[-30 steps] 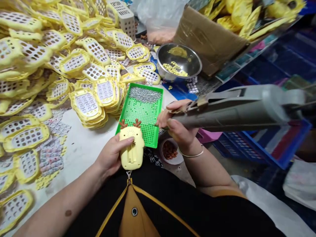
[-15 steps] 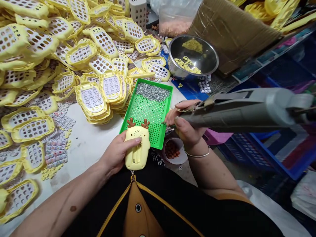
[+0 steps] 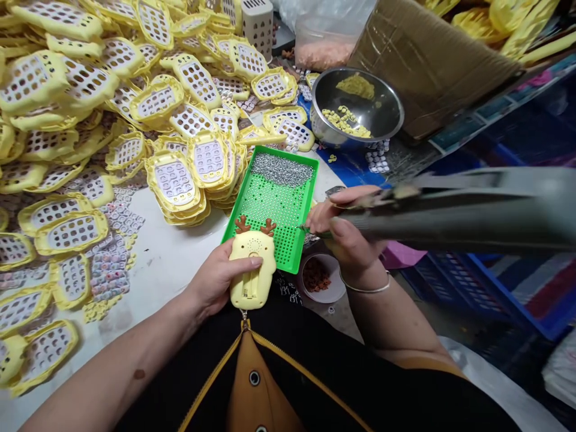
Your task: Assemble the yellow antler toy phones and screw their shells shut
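My left hand is closed around a pale yellow toy phone with brown antlers, thumb lying across its back. The phone's open battery bay faces up. In my right hand is a grey electric screwdriver, held level, its far end blurred. The thin bit points left over the green perforated tray, apart from the phone. Small silver screws are heaped at the tray's far end. Behind the phone, the tray's near left corner is hidden.
Yellow phone shells are stacked and piled to the left, near loose button pieces. A steel bowl with yellow bits stands behind the tray. A white bowl holds brown pieces. Blue crates and a cardboard box are at right.
The whole scene has shifted slightly right in the view. My left hand still holds the toy phone, and the screwdriver stays at about the same place over the tray.
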`<action>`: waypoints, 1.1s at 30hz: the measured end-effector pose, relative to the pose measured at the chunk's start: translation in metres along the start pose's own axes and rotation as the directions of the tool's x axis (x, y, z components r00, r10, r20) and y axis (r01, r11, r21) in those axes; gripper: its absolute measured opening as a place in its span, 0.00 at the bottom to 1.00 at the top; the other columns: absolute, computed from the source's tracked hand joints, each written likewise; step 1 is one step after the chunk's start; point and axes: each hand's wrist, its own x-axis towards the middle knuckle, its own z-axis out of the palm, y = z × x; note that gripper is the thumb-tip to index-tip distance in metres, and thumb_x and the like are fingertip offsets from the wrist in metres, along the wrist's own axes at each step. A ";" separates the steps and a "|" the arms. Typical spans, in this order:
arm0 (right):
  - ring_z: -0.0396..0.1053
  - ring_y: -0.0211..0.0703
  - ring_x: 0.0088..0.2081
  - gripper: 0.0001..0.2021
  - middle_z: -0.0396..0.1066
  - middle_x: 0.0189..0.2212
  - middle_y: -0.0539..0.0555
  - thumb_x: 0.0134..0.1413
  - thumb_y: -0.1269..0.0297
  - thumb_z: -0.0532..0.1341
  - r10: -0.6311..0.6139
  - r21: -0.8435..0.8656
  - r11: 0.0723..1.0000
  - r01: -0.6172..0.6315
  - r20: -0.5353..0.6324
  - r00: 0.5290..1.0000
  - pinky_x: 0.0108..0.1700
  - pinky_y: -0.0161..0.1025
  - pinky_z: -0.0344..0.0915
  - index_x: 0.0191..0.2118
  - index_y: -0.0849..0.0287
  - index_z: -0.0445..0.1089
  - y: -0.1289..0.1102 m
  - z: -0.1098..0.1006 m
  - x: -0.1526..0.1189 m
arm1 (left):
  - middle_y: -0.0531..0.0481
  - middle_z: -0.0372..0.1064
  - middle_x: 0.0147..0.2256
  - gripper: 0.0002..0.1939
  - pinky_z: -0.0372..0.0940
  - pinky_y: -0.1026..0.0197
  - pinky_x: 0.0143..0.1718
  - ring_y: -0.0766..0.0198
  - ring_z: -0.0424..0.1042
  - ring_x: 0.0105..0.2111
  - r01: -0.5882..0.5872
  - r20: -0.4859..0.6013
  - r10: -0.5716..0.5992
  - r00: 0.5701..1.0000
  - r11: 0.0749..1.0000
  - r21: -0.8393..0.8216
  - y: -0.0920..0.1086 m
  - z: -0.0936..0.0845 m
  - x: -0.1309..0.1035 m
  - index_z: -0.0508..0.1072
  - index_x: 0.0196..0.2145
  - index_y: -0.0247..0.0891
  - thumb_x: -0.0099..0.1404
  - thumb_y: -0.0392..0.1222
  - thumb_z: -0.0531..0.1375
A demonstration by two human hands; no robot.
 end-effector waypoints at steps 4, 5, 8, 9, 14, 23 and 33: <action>0.63 0.37 0.19 0.09 0.63 0.18 0.44 0.52 0.60 0.63 -0.217 0.160 0.962 0.223 -0.058 0.975 0.24 0.40 0.66 0.41 0.51 0.69 -0.036 0.019 0.001 | 0.47 0.75 0.32 0.22 0.68 0.59 0.30 0.61 0.73 0.27 0.004 -0.009 -0.004 1.000 1.000 0.008 -0.002 0.003 -0.001 0.72 0.41 0.35 0.47 0.37 0.70; 0.63 0.38 0.19 0.09 0.63 0.18 0.45 0.53 0.60 0.62 -0.219 0.180 0.958 0.224 -0.047 0.975 0.24 0.41 0.66 0.41 0.52 0.69 -0.043 0.022 0.000 | 0.47 0.75 0.31 0.22 0.68 0.59 0.30 0.62 0.73 0.27 -0.002 -0.009 0.002 1.000 1.000 0.011 -0.002 0.003 -0.001 0.72 0.41 0.35 0.47 0.37 0.70; 0.65 0.39 0.19 0.10 0.64 0.18 0.46 0.54 0.59 0.62 -0.185 0.197 0.965 0.172 0.046 0.982 0.23 0.42 0.67 0.42 0.51 0.68 -0.057 0.028 -0.003 | 0.48 0.75 0.31 0.21 0.67 0.60 0.30 0.62 0.73 0.27 -0.031 -0.004 0.031 1.000 0.999 0.023 -0.003 0.004 -0.001 0.72 0.41 0.35 0.48 0.37 0.70; 0.65 0.39 0.19 0.10 0.64 0.18 0.46 0.54 0.58 0.61 -0.171 0.199 0.968 0.153 0.075 0.982 0.23 0.42 0.68 0.43 0.50 0.68 -0.058 0.029 -0.004 | 0.48 0.75 0.31 0.22 0.67 0.61 0.31 0.63 0.73 0.28 -0.040 -0.001 0.040 0.999 0.999 0.025 -0.003 0.004 -0.001 0.73 0.41 0.35 0.48 0.37 0.70; 0.65 0.38 0.19 0.10 0.63 0.19 0.45 0.54 0.58 0.61 -0.157 0.231 0.964 0.128 0.114 0.981 0.24 0.41 0.68 0.43 0.48 0.67 -0.053 0.033 -0.006 | 0.47 0.75 0.34 0.22 0.67 0.61 0.33 0.62 0.73 0.30 -0.068 0.035 0.067 0.997 0.997 0.026 -0.005 0.002 0.002 0.73 0.42 0.35 0.48 0.38 0.70; 0.62 0.36 0.17 0.07 0.63 0.18 0.43 0.52 0.58 0.62 -0.093 0.198 0.980 0.038 0.281 0.955 0.21 0.39 0.65 0.34 0.50 0.63 -0.043 0.040 0.004 | 0.48 0.74 0.30 0.19 0.65 0.60 0.33 0.62 0.72 0.29 -0.032 0.031 0.031 0.999 0.999 0.027 -0.001 0.008 0.004 0.74 0.38 0.33 0.47 0.38 0.70; 0.62 0.35 0.16 0.06 0.62 0.16 0.43 0.51 0.61 0.62 -0.113 0.257 0.966 0.024 0.338 0.934 0.20 0.38 0.65 0.31 0.52 0.63 -0.037 0.041 0.007 | 0.48 0.74 0.29 0.18 0.64 0.61 0.30 0.63 0.71 0.26 -0.031 0.018 0.030 0.999 0.998 0.054 -0.002 0.008 0.006 0.74 0.36 0.33 0.46 0.37 0.70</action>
